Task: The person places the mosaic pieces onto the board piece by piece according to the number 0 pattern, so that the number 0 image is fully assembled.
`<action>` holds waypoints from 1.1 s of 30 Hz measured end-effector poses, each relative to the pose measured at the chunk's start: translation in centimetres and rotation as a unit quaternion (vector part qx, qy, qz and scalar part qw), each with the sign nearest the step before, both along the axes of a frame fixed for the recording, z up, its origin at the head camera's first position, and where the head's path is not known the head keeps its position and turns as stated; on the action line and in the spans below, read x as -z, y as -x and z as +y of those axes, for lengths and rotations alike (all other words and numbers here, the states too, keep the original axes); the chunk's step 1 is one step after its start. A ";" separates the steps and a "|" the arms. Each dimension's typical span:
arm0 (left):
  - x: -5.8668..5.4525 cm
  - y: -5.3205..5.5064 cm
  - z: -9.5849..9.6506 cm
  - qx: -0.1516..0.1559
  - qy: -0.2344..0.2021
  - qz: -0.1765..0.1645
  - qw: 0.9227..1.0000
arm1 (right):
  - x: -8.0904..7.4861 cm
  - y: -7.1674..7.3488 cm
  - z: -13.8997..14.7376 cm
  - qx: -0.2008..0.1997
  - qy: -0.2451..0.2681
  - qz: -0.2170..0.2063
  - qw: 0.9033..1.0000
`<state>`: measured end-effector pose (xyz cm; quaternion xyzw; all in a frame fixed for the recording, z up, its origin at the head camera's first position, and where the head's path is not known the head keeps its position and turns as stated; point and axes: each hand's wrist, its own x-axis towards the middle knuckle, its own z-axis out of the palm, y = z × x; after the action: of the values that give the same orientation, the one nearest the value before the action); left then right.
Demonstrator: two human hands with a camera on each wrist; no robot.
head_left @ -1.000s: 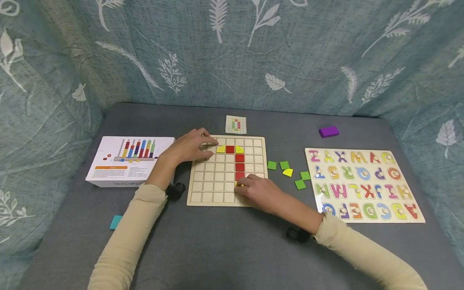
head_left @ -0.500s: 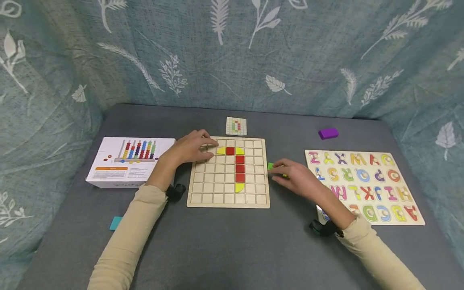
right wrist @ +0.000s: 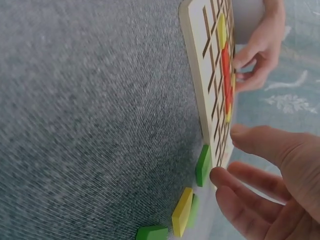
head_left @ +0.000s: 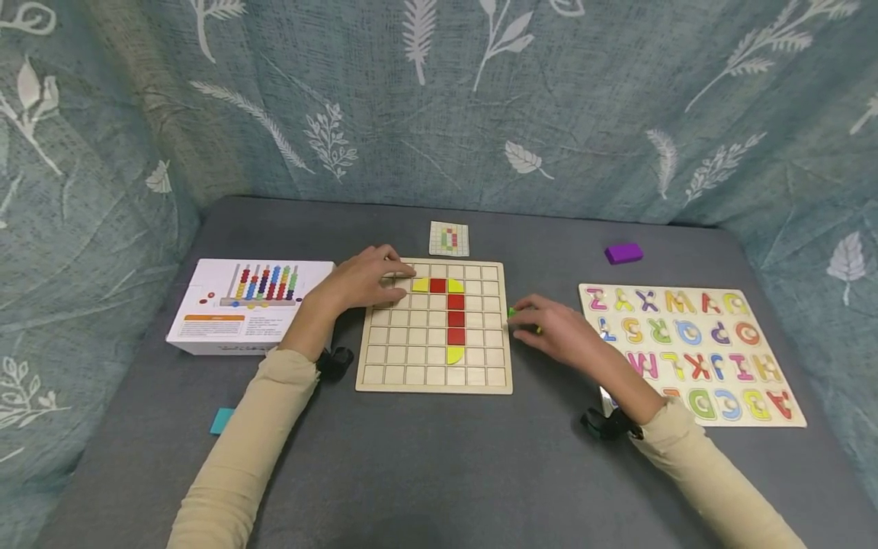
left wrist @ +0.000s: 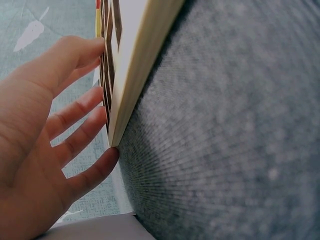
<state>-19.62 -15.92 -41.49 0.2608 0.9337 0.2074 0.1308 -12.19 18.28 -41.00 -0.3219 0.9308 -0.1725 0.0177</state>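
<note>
A wooden grid board lies mid-table, bearing red square tiles in a column, one more red square at the top, and yellow rounded tiles at the ends. My left hand rests its fingertips on the board's upper left corner, fingers spread. Just off the right edge, my right hand hovers low over loose tiles, thumb and fingers apart with nothing between them. In the right wrist view a green square tile lies by its fingertips, close to a yellow tile and another green tile.
A small pattern card lies behind the board. To the left stands a white abacus box, with a teal piece in front. The alphabet puzzle sits at right, partly under my right forearm; a purple block lies behind it.
My right hand has left the yellow tile at the bottom of the red column and moved right, off the board, to the loose tiles. My left hand stays in place.
</note>
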 end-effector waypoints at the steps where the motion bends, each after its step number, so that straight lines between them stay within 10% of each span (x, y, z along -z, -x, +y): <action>1: 0.1 0.0 0.0 -0.001 0.001 0.000 1.000 | 0.0 0.1 0.0 0.001 -0.003 0.000 1.000; 33: 0.1 0.2 0.0 -0.003 0.001 -0.001 1.000 | 0.0 1.8 -0.5 0.006 -0.038 -0.018 0.999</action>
<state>-19.85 -15.87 -41.56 0.2581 0.9345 0.2070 0.1316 -13.96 17.82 -40.97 -0.3124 0.9381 -0.1429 0.0452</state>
